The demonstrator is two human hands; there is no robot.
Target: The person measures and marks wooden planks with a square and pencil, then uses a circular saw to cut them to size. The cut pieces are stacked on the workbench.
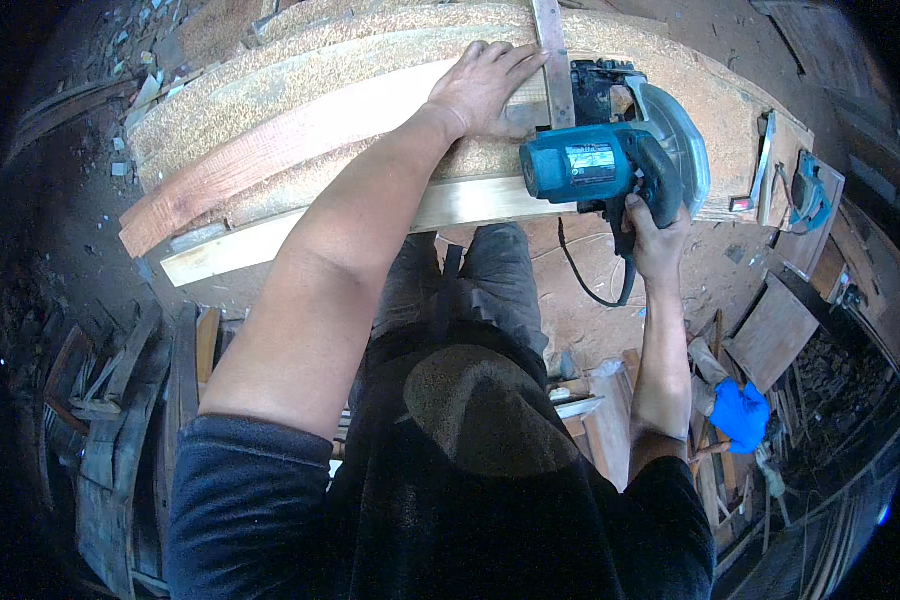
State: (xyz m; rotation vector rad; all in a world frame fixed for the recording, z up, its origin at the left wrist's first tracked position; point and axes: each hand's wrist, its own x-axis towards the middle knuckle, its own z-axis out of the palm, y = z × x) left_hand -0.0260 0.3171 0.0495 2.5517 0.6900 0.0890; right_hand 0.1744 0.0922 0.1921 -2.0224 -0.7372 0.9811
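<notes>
Circular saw (575,165) at right: your right grip (658,240) wraps its handle (656,172); left grip (485,85), spread flat, likely steadies metal straightedge (558,80).

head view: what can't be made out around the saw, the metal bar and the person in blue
All in the head view:
Saw: blade hidden by its guard.
Right hand: most fingers hidden by the handle.
Metal bar: far end cut off by the top edge.
Person in blue: too small to tell what their hands do.
</notes>
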